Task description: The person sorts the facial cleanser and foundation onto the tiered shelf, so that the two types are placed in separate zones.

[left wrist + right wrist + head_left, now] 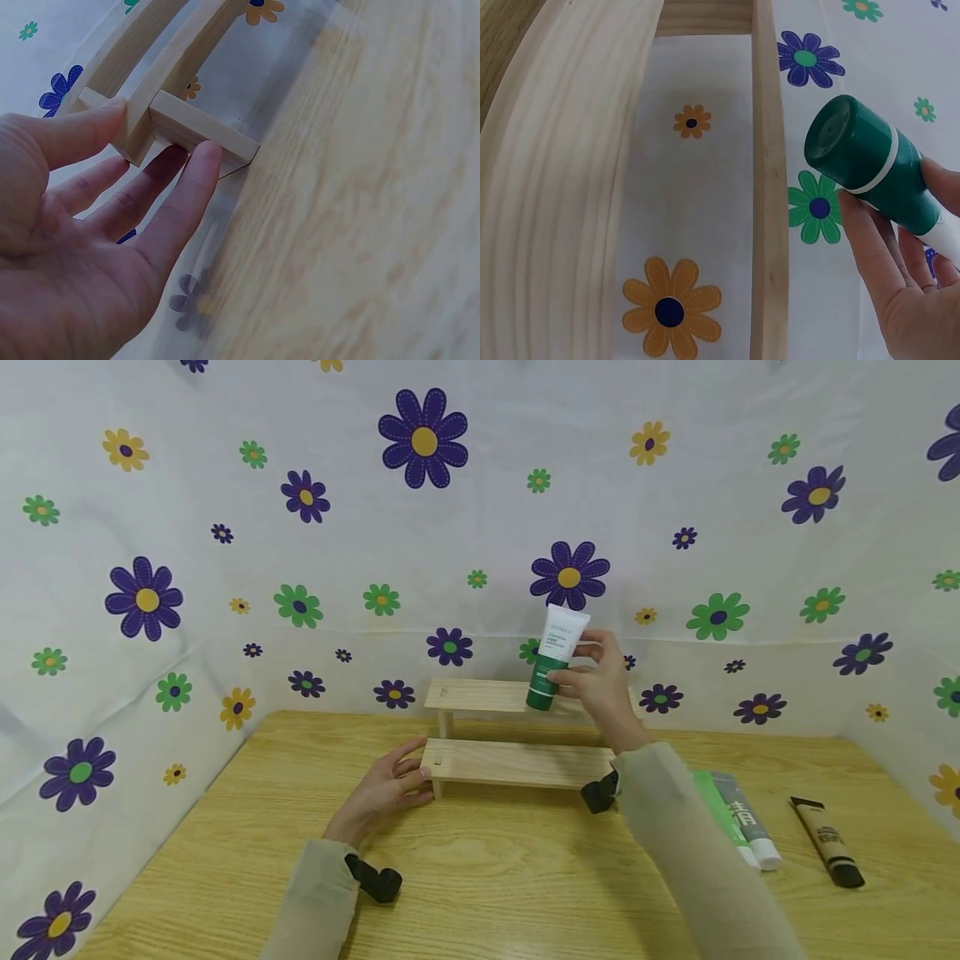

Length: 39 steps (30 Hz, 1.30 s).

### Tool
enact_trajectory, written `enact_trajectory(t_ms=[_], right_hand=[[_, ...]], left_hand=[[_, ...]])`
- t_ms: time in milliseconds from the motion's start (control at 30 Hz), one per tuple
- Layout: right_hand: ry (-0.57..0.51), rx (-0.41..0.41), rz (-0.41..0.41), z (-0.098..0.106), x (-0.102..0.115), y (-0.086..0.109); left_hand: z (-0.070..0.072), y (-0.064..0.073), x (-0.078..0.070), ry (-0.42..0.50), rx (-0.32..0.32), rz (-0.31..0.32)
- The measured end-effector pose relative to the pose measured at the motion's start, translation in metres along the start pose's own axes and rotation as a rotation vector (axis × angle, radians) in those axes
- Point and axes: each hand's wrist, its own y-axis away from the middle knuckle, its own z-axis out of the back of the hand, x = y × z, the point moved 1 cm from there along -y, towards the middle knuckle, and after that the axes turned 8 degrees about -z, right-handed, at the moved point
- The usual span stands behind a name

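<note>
R grip (602,683) pinches tilted, cap-down tube (561,635) & L grip (386,787) holds rack (517,763) by its end; tube could topple if cap (855,144) lands off-ctr on narrow top tier (483,695).

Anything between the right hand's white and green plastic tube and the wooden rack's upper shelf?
Nothing visible: the right hand holds the white and green tube cap down, nothing showing between it and the wooden upper shelf.

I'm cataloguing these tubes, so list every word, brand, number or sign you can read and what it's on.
None reads clearly.
White-and-green tube in the right hand: lettering too small.
Grey tube: large pale characters, too blurred to quote.
Beige tube: dark lettering, too blurred.
Bright green tube: nothing readable.
</note>
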Motion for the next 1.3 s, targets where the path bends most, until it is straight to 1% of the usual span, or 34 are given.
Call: enact_trajectory(t_ms=[100, 333, 700, 933, 1100, 1300], right_hand=[[-0.002, -0.003, 0.026, -0.006, -0.002, -0.002], [0.029, -0.010, 0.092, -0.021, -0.007, -0.004], [0.006, -0.015, 0.177, -0.040, -0.008, -0.006], [0.037, -0.028, 0.252, -0.052, -0.008, -0.007], [0.070, -0.015, 0.291, -0.060, -0.010, -0.009], [0.072, 0.004, 0.315, -0.068, -0.011, -0.009]], left_hand=[[0.000, 0.000, 0.000, 0.001, -0.002, 0.002], [0.000, 0.001, -0.001, 0.004, 0.008, -0.001], [0.002, 0.002, 0.002, 0.009, 0.010, -0.004], [0.001, 0.001, 0.001, 0.004, 0.013, -0.002], [0.001, 0.000, 0.000, 0.009, 0.020, -0.006], [0.001, 0.000, 0.000, 0.014, 0.021, -0.008]])
